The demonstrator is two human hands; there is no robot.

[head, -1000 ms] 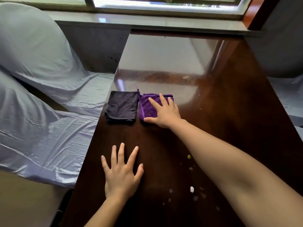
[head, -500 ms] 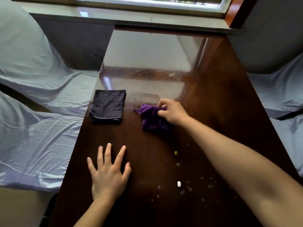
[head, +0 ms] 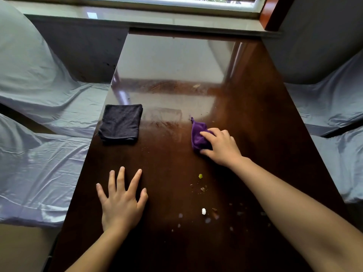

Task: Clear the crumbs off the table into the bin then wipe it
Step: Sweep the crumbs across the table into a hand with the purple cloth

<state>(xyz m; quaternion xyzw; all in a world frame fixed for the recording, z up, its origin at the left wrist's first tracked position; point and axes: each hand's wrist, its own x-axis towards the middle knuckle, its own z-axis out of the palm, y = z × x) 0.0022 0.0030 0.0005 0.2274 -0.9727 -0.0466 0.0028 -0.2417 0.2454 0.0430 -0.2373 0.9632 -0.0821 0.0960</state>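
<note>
Now: right hand [head: 222,148] bunched on the purple cloth [head: 198,136], left hand [head: 121,201] flat on the table [head: 245,118].

Right hand's fingers curl closed over the crumpled purple cloth, pressing it to the dark glossy table; a small loop sticks out of the cloth on the side away from the hand. Left hand lies palm down, fingers spread wide, holding nothing. Crumbs [head: 203,201] scattered between the two forearms, nearer than the right hand: a green bit [head: 200,176], a white bit [head: 203,211], smaller brown and pale specks around them. A folded dark cloth [head: 120,124] sits beyond the left hand, near the table's edge, well apart from the purple one.
</note>
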